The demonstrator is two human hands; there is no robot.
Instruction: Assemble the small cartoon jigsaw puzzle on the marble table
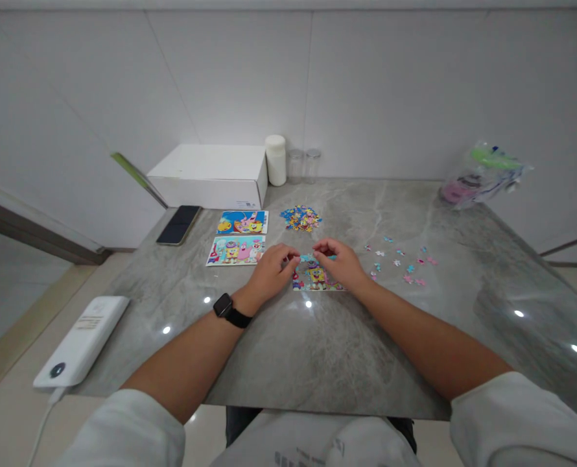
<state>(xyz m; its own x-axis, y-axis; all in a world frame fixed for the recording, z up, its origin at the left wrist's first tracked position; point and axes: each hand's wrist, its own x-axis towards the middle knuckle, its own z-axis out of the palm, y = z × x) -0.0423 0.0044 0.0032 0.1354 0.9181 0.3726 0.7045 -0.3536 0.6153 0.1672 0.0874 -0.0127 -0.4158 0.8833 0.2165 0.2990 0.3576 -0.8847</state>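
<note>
Both hands over a partly built cartoon puzzle (316, 277) lying flat on the grey bench (347, 344), mid-bench. Left hand (269, 272), watch on its wrist, fingers curled at the puzzle's left upper edge; whether they pinch a piece, cannot tell. Right hand (340, 259), fingers bent on the puzzle's top edge, grip likewise unclear. Loose pile of pieces (301, 218) behind; scattered pieces (400, 259) just right. Two finished puzzles (240, 237) to the left.
</note>
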